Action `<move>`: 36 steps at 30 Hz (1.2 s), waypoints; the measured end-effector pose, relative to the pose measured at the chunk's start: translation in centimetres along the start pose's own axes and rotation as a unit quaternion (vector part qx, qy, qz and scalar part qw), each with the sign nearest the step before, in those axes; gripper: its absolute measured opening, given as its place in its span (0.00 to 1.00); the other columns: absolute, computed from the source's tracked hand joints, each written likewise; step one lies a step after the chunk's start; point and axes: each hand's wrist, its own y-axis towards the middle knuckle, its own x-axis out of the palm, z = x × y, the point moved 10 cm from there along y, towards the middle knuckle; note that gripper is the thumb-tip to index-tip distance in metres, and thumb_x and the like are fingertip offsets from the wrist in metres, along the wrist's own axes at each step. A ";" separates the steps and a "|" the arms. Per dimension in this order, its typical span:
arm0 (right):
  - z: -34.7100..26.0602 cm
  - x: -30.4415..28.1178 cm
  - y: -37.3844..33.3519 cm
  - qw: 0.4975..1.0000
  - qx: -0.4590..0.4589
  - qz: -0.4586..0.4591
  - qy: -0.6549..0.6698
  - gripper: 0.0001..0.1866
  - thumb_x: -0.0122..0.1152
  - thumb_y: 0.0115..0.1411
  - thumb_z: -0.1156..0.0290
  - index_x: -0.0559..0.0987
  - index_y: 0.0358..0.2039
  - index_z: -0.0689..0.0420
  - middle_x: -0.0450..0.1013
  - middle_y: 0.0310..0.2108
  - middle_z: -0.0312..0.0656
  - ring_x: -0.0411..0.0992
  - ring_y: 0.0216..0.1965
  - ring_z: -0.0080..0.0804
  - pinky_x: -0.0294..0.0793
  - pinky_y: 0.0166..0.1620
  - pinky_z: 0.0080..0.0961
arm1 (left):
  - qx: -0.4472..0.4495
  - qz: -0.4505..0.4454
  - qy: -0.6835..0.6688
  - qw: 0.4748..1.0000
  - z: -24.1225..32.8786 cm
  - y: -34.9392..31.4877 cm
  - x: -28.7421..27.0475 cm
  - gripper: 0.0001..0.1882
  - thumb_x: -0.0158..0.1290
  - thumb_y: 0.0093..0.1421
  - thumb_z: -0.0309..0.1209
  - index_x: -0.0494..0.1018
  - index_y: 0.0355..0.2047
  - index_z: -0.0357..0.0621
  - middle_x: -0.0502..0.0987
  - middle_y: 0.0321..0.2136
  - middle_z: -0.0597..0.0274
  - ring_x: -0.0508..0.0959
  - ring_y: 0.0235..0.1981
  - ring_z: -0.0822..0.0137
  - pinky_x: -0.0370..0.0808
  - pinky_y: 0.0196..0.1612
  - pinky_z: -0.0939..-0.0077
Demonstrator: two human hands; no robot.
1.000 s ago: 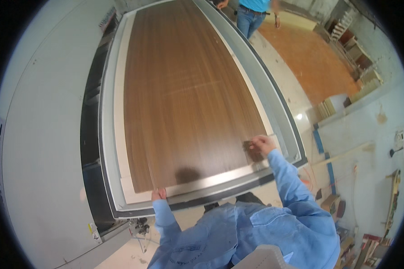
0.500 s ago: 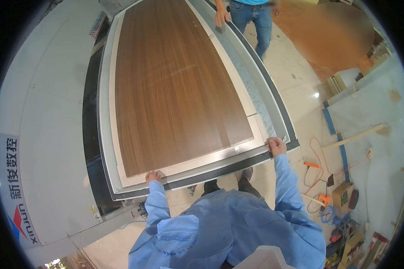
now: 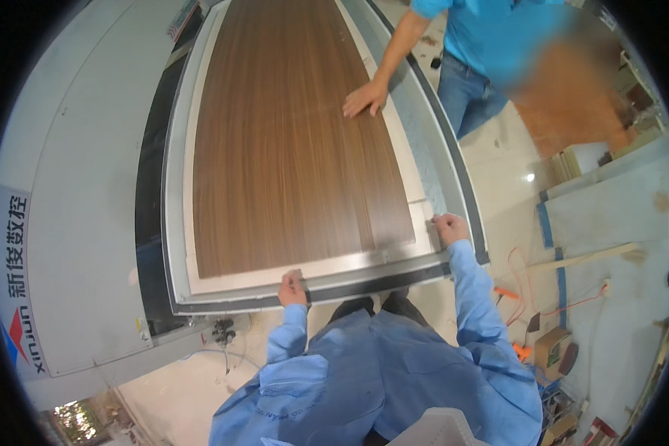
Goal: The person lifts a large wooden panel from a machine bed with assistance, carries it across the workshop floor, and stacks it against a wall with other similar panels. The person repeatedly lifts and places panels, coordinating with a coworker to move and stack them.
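A long brown wood-grain panel (image 3: 290, 156) lies flat in a shallow metal tray (image 3: 334, 282) with a dark outer edge. Pale strips border it, with a joint near the right corner. At the near side, my left hand (image 3: 293, 288) is closed, its fingertips at the front edge of the near pale strip (image 3: 275, 280); whatever is between them is hidden. Further right, my right hand (image 3: 451, 230) is closed at the strip's right end, fingers pinching its edge by the tray corner.
A co-worker in a blue shirt (image 3: 464, 37) stands at the right side, one hand (image 3: 366, 98) flat on the panel. A large grey machine body (image 3: 74, 163) is at the left. Tools, orange cords (image 3: 524, 279) and a cardboard box (image 3: 554, 353) lie on the floor at right.
My left hand has shifted right along the near edge. My right hand has gone slightly up and left. The co-worker came nearer, moving a hand from the tray's rim onto the panel.
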 end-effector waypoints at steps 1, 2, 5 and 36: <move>-2.7 0.7 1.2 1.000 0.018 -0.009 0.004 0.15 0.56 0.55 0.73 0.75 0.42 0.65 0.77 0.33 0.42 0.75 0.30 0.30 0.76 0.34 0.25 | 0.029 -0.026 -0.040 0.998 1.8 -0.3 1.3 0.09 0.46 0.62 0.29 0.75 0.38 0.44 0.79 0.28 0.58 0.78 0.32 0.65 0.73 0.38 0.75; -8.0 2.9 2.6 0.995 -0.055 -0.074 0.036 0.22 0.57 0.53 0.75 0.71 0.50 0.64 0.75 0.41 0.45 0.75 0.35 0.30 0.76 0.38 0.26 | 0.030 -0.048 0.030 0.998 2.8 -0.4 2.3 0.11 0.43 0.63 0.30 0.75 0.38 0.42 0.78 0.29 0.55 0.79 0.33 0.58 0.73 0.39 0.70; -25.9 7.7 9.0 0.955 -0.184 -0.233 0.015 0.42 0.59 0.54 0.71 0.48 0.64 0.62 0.74 0.37 0.46 0.75 0.34 0.34 0.75 0.36 0.29 | -0.021 -0.080 0.128 0.988 4.1 -0.3 4.4 0.11 0.46 0.60 0.35 0.76 0.36 0.45 0.78 0.30 0.51 0.78 0.33 0.51 0.74 0.37 0.64; -21.6 5.3 66.9 0.942 -0.012 0.330 -0.055 0.16 0.68 0.47 0.60 0.83 0.32 0.59 0.79 0.31 0.47 0.77 0.36 0.38 0.73 0.44 0.29 | -0.085 0.108 0.172 0.975 4.6 2.6 3.4 0.08 0.49 0.47 0.19 0.74 0.27 0.42 0.72 0.19 0.53 0.74 0.22 0.51 0.71 0.25 0.63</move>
